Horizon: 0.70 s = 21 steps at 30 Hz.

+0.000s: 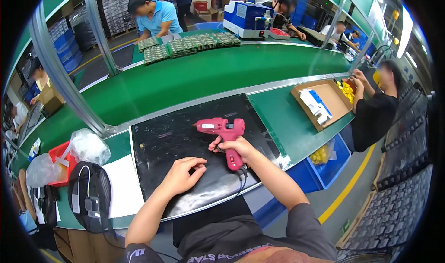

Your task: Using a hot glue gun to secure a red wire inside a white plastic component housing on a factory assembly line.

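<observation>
A pink hot glue gun (221,129) is held over the black mat (160,124), its nozzle toward the left. My right hand (238,147) is wrapped round its handle, and a black cord runs down from the handle's base. To the left of the gun, my left hand (183,175) is over the mat's near part. Its fingers are loosely bent, with the thumb apart, and nothing shows in it.
Beyond the mat runs a green conveyor belt (185,80), with green circuit boards (192,45) along its far side. A cardboard tray (340,110) holds white-and-blue parts at right; a co-worker sits past it. A black mesh bag (88,193) and red bin (58,154) stand left.
</observation>
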Tool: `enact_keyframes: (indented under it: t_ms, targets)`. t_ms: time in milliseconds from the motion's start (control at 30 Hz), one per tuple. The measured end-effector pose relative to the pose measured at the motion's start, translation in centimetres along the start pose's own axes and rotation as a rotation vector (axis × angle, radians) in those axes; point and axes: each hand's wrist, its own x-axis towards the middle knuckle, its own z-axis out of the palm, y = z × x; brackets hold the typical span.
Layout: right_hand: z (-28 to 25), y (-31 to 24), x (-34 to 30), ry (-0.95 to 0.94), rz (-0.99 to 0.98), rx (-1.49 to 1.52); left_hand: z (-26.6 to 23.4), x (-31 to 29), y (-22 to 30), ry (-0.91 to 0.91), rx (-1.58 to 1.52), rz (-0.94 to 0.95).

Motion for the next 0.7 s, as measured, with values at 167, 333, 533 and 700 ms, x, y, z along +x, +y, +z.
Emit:
enact_keyframes:
  t_ms: [167,333,533,700]
  targets:
    - [0.1,-0.1,-0.1,-0.012,-0.011,0.006,0.3,0.0,-0.1,0.012,-0.002,0.017]
    - [0.1,0.5,-0.3,-0.028,0.004,0.069,0.7,-0.6,-0.1,0.013,-0.030,0.048]
    - [0.0,0.5,-0.2,-0.088,0.092,0.245,1.0,-0.9,-0.2,0.017,0.005,0.119]
    - [0.6,-0.7,0.2,-0.055,0.092,0.187,0.9,-0.4,-0.5,0.029,-0.018,0.109]
